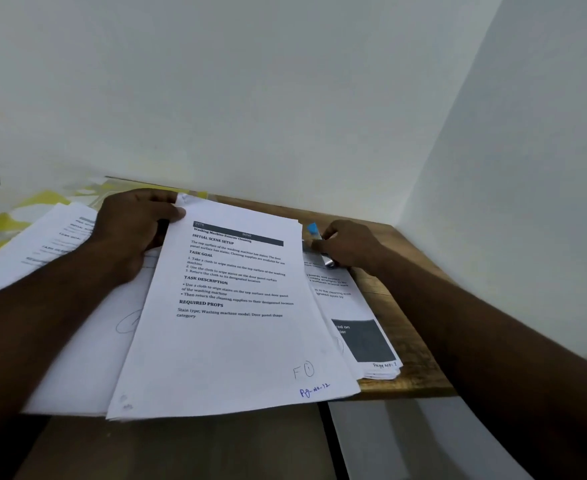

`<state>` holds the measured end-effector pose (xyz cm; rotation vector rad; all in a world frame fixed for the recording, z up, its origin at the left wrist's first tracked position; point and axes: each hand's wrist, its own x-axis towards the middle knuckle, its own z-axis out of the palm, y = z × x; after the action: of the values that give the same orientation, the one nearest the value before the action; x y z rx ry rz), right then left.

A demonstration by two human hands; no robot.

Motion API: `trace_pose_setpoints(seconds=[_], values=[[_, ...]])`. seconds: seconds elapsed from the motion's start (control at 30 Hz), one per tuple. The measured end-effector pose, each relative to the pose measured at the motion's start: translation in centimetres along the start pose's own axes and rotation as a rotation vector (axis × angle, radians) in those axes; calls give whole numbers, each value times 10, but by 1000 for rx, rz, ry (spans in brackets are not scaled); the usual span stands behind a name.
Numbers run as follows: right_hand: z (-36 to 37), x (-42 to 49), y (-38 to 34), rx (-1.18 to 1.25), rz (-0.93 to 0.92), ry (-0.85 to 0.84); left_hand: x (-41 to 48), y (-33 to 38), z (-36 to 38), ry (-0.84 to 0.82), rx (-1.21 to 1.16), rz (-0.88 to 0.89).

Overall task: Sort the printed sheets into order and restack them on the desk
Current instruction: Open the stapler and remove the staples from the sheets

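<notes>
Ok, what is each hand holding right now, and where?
The left hand pinches the top printed sheet at its far left corner. The right hand grips a small blue-and-silver object around its middle; its kind is unclear.

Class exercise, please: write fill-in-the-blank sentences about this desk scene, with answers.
The left hand pinches the top sheet at its upper ____ corner.
That sheet is hand-numbered page ____.
The right hand holds a small object with a ____ end.
The desk is made of ____.
Answers: left; 12; blue; wood.
</notes>
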<state>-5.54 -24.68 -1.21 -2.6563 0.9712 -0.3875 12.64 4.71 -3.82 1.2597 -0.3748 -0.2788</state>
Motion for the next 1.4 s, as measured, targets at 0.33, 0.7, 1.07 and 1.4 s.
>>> trace_pose_setpoints(seconds=[0.33,0.7,1.07,1.4], values=[[-7,-18,13,-13,-64,101,-7,6,3,-29,-24,4],[0,-55,-16,470,-69,-37,-19,19,4,-97,-41,48],[-23,-81,-26,1092,62,-145,-13,33,15,-80,-20,34],[-50,-113,-4,1385,2,-395,-15,69,82,-89,-69,59]])
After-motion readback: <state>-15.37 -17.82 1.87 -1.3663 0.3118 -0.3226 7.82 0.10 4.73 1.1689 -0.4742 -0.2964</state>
